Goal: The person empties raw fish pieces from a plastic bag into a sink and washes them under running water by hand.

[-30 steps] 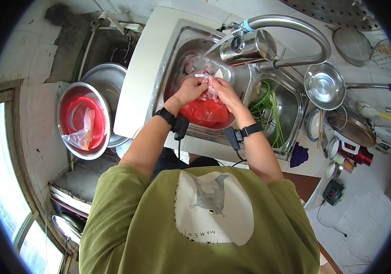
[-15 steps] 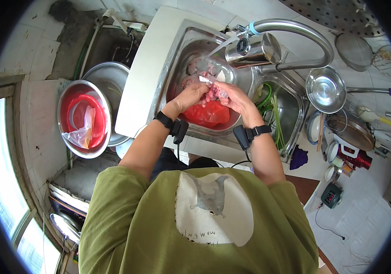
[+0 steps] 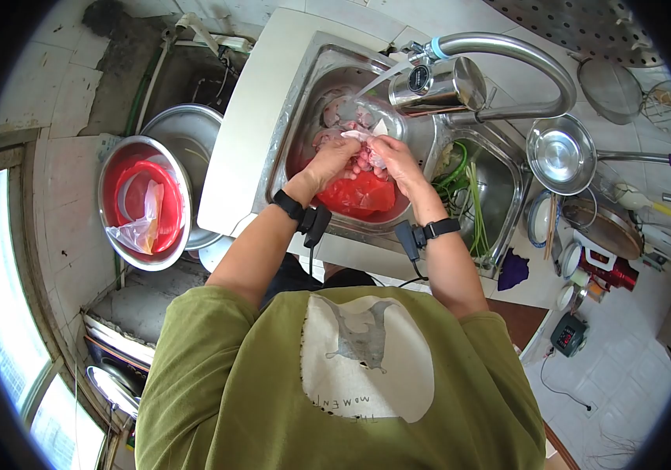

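Observation:
Over the left basin of the steel sink (image 3: 292,125), both my hands are closed on a pale pink piece of raw meat (image 3: 363,160); I cannot tell its exact kind. My left hand (image 3: 329,163) pinches it from the left, and my right hand (image 3: 398,162) grips its right side. The fingers partly cover the piece. Just below the hands, a red plastic bag (image 3: 357,197) lies in the basin. More pale pieces of raw meat (image 3: 332,112) rest in the basin beyond my fingers. Water runs from the curved faucet (image 3: 500,41) into this basin.
Green vegetables (image 3: 454,168) and long stalks (image 3: 476,211) lie in the right basin. A metal pitcher-like vessel (image 3: 449,86) stands behind the sink. To its right is a long-handled pan (image 3: 561,153). A metal bowl with a red one inside (image 3: 108,200) sits at left.
My fingers have shifted slightly on the meat, and its white upper part lies at a different angle. Both hands stay in nearly the same place; water keeps running.

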Demonstrator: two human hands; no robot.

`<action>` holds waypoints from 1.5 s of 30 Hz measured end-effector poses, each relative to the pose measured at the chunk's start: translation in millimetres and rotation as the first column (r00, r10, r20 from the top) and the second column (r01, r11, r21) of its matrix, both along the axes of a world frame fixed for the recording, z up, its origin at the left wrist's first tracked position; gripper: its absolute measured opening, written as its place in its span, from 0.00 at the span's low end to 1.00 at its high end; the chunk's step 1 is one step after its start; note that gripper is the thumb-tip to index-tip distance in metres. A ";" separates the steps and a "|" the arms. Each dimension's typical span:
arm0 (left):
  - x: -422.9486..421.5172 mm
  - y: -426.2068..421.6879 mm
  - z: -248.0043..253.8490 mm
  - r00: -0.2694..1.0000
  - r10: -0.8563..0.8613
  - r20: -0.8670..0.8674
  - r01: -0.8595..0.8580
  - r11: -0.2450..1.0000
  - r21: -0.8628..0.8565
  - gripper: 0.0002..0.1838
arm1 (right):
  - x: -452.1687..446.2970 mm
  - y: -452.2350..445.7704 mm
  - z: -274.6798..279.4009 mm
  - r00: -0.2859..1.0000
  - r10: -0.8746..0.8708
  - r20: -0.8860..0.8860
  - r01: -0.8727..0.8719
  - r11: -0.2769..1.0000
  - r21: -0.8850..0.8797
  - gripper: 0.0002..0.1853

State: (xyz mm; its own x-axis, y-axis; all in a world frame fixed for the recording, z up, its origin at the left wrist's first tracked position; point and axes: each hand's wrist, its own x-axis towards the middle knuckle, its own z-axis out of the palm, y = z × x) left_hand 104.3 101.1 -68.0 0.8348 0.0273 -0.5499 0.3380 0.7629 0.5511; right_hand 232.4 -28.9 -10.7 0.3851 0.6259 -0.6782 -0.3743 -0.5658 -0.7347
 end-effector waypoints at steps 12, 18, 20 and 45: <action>2.2 -11.3 -1.9 0.985 -0.164 -0.047 0.158 0.767 0.621 0.19 | -12.2 -0.1 2.2 0.994 -0.007 0.106 0.009 1.000 -0.022 0.21; -1.9 -13.9 -6.6 0.976 -0.208 0.058 0.070 0.561 0.825 0.15 | -7.2 -1.4 -26.1 0.978 -0.045 0.202 0.059 0.996 -0.062 0.17; -3.0 -12.4 -6.8 0.979 -0.164 0.122 -0.011 0.552 0.834 0.15 | -10.5 5.6 -23.1 0.978 -0.183 0.097 0.184 0.983 -0.002 0.15; -6.3 26.4 0.2 0.993 -0.109 -0.052 0.079 0.252 0.965 0.12 | -1.0 71.9 -66.5 0.915 0.063 0.398 -0.046 0.998 -0.053 0.19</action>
State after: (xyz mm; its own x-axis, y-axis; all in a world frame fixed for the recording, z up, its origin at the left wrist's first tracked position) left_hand 98.0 127.4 -67.8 0.8814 0.4446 -0.1596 0.3448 -0.3746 0.8607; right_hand 231.4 43.0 -77.2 0.5950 0.6283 -0.5012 -0.0226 -0.6103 -0.7918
